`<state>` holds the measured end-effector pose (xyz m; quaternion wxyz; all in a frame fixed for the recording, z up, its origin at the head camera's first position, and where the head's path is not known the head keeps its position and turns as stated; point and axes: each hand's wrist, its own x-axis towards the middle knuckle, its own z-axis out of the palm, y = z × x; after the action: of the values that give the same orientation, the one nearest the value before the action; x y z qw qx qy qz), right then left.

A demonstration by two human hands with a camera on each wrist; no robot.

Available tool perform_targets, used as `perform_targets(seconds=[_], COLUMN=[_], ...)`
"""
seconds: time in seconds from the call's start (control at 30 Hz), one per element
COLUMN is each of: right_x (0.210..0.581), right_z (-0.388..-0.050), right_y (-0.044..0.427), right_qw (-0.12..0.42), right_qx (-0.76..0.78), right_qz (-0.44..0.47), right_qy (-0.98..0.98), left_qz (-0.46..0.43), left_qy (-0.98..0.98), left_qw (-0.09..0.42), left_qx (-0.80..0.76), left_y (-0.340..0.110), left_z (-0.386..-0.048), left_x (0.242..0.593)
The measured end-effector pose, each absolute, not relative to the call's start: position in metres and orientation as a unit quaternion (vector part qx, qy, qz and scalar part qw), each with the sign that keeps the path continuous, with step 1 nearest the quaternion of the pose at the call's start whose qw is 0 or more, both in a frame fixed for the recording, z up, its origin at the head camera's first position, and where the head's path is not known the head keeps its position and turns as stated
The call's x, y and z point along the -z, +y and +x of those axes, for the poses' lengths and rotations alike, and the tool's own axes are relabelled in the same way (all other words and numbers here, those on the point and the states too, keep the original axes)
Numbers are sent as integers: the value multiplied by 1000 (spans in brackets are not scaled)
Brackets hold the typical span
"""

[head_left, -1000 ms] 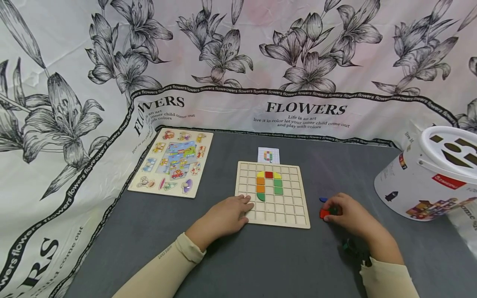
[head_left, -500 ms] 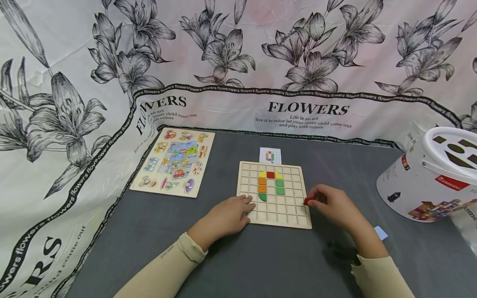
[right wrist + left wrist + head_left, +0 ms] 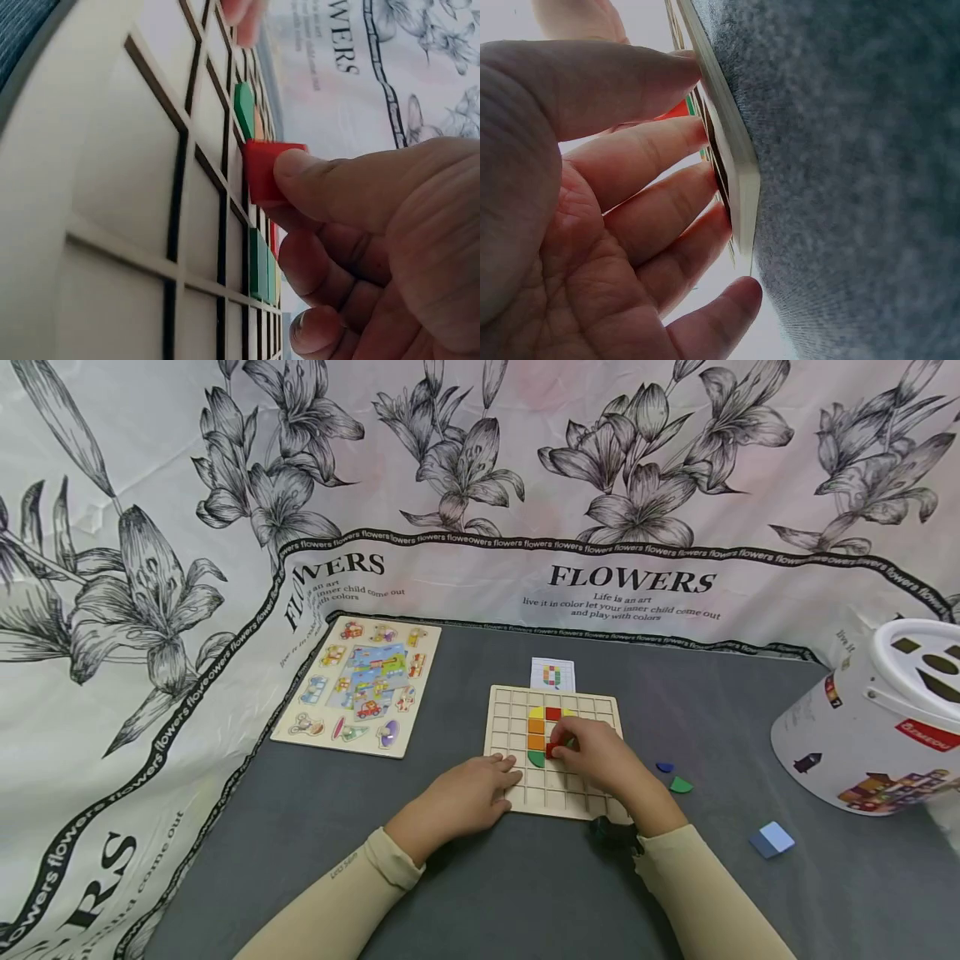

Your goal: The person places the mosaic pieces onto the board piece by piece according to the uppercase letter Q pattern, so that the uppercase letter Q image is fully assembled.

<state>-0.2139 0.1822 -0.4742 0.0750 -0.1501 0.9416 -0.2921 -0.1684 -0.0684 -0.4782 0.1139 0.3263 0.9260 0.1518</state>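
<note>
My right hand (image 3: 603, 760) is over the gridded wooden board (image 3: 551, 795), pinching a small red block (image 3: 266, 169) between thumb and fingers. In the right wrist view the block is at the grid surface, between a green quarter-round piece (image 3: 244, 109) and green squares (image 3: 259, 262); whether it is seated in a cell I cannot tell. Fingers of my left hand (image 3: 453, 797) rest on the board's left edge, loosely extended. Set in the grid are orange squares (image 3: 536, 733), a red square (image 3: 552, 713) and yellow pieces (image 3: 536, 712). The right hand hides some green squares in the head view.
A pattern card (image 3: 552, 674) lies behind the grid. On the right are a blue piece (image 3: 664, 767), a green quarter-round (image 3: 680, 785), a light-blue cube (image 3: 772, 840) and a white lidded bucket (image 3: 817, 735). A picture puzzle board (image 3: 428, 647) lies to the left.
My right hand has carried the red block leftward from the table onto the grid. The loose green piece and light-blue cube are now uncovered. The left hand stays at the board's edge.
</note>
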Motion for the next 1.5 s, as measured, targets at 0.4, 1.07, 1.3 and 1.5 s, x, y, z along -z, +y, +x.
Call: perform_targets(seconds=[0.4, 1.07, 1.3, 1.5], right_x=[478, 476, 458, 449], right_z=[-210, -207, -206, -188], right_y=[184, 183, 216, 284], right_qw=[74, 62, 35, 26], right_qx=[293, 256, 291, 278], right_qz=[-157, -163, -162, -80], right_qy=[940, 951, 942, 957], left_qz=[330, 334, 326, 322], left_qy=[924, 922, 923, 924], left_qw=[113, 112, 118, 121], left_qx=[-155, -162, -168, -165], left_y=[-69, -66, -67, -68], left_z=[-169, -168, -167, -166], left_x=[476, 473, 473, 474])
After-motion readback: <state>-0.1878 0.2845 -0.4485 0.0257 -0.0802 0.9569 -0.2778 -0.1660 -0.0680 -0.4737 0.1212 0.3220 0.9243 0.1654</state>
